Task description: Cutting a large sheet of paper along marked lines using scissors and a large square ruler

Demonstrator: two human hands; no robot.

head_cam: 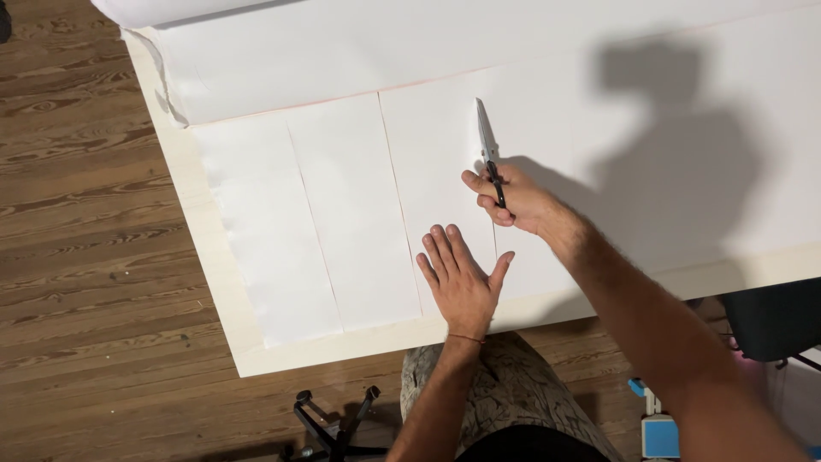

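On white paper [359, 222], left hand [460, 278] lies flat; right hand [513, 201] apparently grips scissors [487, 150]

Both forearms are bare and hairy, without sleeves. The left hand [462, 287] has a thin reddish string on the wrist.

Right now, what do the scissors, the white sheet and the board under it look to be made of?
Scissors: bright, smooth blades, likely steel; black handles in the right hand, probably plastic. White sheet: matte, thin, with straight lines, looks like paper, held flat by the left hand. Board: pale cream, flat edge, possibly painted wood or laminate; cannot tell.
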